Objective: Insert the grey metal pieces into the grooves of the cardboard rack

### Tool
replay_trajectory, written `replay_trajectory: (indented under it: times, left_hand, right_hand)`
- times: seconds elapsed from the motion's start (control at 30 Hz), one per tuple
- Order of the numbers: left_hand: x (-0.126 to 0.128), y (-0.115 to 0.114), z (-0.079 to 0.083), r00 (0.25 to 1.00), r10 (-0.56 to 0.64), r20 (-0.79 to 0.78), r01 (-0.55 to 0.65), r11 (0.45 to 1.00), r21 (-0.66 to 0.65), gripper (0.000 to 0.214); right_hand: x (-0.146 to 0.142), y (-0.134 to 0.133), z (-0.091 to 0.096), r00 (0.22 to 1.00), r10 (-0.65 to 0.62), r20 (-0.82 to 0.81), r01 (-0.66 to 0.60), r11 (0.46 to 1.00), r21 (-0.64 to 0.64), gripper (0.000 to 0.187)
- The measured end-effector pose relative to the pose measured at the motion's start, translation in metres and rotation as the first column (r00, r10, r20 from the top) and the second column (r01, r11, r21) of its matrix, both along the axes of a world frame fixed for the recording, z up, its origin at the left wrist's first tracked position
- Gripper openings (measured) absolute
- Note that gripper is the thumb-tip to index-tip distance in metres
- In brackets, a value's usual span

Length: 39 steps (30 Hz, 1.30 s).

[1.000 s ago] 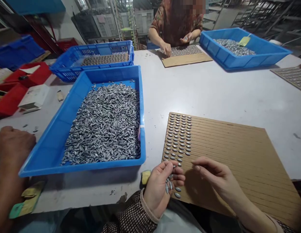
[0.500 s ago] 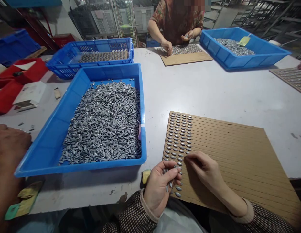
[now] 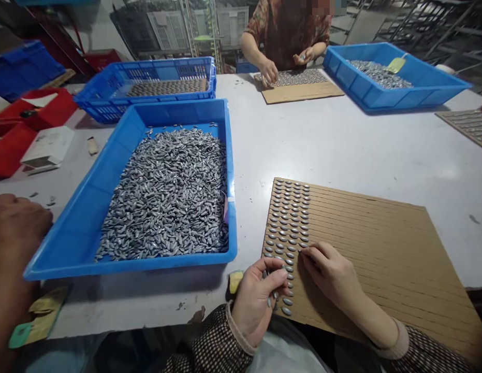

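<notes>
Several small grey spindle-shaped pieces point(image 3: 275, 295) sit in my left hand point(image 3: 256, 296), which is curled around them over the near left corner of a grooved cardboard sheet point(image 3: 365, 243). My right hand point(image 3: 334, 272) rests on the sheet, thumb and finger pinched at the bottom of the rightmost column of pieces. Whatever lies between those fingertips is hidden. Matching pieces point(image 3: 290, 212) lie in columns along the sheet's left side, set in its grooves. To the left, a blue tray point(image 3: 128, 269) holds a large heap of the same grey pieces point(image 3: 171, 197).
Another person's hand point(image 3: 17, 223) rests left of the tray. Across the table, a person point(image 3: 287, 36) works at another cardboard sheet point(image 3: 303, 93), beside a second blue tray point(image 3: 396, 98). A blue basket point(image 3: 147, 65), red bins point(image 3: 50, 116) and a white box point(image 3: 48, 147) stand at left.
The whole view has shifted slightly. Both my hands keep nearly the same place and grip. The person across has moved a hand slightly over their sheet.
</notes>
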<state>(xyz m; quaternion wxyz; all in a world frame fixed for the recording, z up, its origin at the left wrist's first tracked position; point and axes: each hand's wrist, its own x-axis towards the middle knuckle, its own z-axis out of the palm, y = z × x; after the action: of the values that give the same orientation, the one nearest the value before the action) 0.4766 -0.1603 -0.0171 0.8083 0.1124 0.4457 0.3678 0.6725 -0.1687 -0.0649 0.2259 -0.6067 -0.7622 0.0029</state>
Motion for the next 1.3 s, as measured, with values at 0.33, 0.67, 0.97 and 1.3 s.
replay_trajectory:
  times: [0.33, 0.67, 0.97, 1.3]
  left_hand:
    - [0.0, -0.001, 0.001, 1.0, -0.014, 0.017, 0.014, 1.0, 0.015, 0.025]
    - [0.006, -0.007, 0.005, 0.995, -0.094, -0.031, 0.096, 0.993, 0.066, 0.026]
    - [-0.017, -0.002, 0.029, 0.972, 0.225, 0.063, -0.199, 0.94, -0.278, 0.02]
    - [-0.018, -0.012, 0.022, 0.992, 0.114, 0.06, -0.103, 0.979, -0.174, 0.015]
  right_hand:
    - [-0.004, -0.012, 0.022, 0.89, -0.056, -0.452, -0.042, 0.978, -0.203, 0.016]
    - [-0.031, -0.028, 0.045, 0.302, -0.371, -0.878, -0.247, 0.859, -0.448, 0.026]
    - [0.008, -0.021, 0.015, 0.898, 0.058, -0.436, -0.098, 0.993, -0.07, 0.017]
    - [0.005, -0.015, -0.004, 0.982, 0.145, -0.124, -0.151, 0.988, -0.036, 0.027]
